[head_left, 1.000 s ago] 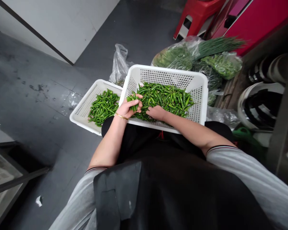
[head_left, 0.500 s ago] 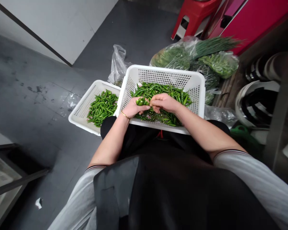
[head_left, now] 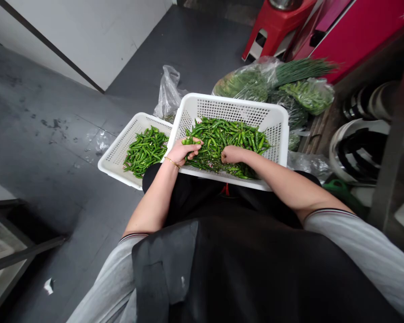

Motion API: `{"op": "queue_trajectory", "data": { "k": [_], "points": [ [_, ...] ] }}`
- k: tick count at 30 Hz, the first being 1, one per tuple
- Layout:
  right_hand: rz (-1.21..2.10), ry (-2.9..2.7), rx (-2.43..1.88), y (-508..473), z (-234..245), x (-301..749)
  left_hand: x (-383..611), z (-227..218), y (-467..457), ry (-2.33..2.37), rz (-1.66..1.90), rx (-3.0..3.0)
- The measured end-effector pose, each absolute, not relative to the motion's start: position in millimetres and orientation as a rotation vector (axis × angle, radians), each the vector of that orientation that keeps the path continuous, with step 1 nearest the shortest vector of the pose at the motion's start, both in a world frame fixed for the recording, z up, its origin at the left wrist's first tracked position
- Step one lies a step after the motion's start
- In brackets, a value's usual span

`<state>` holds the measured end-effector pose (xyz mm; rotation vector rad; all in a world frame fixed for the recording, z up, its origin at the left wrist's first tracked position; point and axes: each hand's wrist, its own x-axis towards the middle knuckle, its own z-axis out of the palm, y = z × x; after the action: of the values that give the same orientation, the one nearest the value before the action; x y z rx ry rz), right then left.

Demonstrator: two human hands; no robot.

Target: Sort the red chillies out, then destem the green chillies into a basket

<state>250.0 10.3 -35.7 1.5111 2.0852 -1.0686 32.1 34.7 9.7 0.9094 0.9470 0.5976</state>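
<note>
A white perforated basket (head_left: pixel 237 104) rests across my lap, holding a heap of green chili peppers (head_left: pixel 237 132) with bits of stem at its near side. My left hand (head_left: pixel 182 151), with a thin bracelet at the wrist, is closed round several chili peppers over the basket's left side. Low over the pile, my right hand (head_left: pixel 234 154) is closed with the fingers curled down; what they hold, if anything, is hidden. Partly under the big basket's left edge, a second white basket (head_left: pixel 116 154) holds more green chili peppers (head_left: pixel 144 150).
Beyond the basket lie bagged green vegetables (head_left: pixel 245 85) and long thin green stalks (head_left: pixel 303 67). A clear plastic bag (head_left: pixel 168 92) stands behind the baskets. Further back is a red stool (head_left: pixel 278 27). Stacked bowls (head_left: pixel 358 148) sit on the right; a white panel (head_left: pixel 87 40) is at upper left.
My hands were together over the pile; now they are apart. The left has moved left with its chili peppers, and the right has moved slightly right and down to the heap.
</note>
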Motion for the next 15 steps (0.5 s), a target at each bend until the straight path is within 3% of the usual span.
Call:
{"op": "queue_trajectory", "data": {
  "k": [6,9,15],
  "points": [
    [-1.004,2.165,1.599,3.3,-42.0,197.1,41.9,10.8,31.4,0.983,0.642,0.910],
    [-1.131,2.091,1.578,4.2,-44.6,194.5,36.2,15.3,30.2,1.050,0.636,0.896],
    [-1.978,1.913,2.010,5.3,-21.6,242.6,50.0,5.2,24.8,1.172,0.559,0.931]
  ]
}}
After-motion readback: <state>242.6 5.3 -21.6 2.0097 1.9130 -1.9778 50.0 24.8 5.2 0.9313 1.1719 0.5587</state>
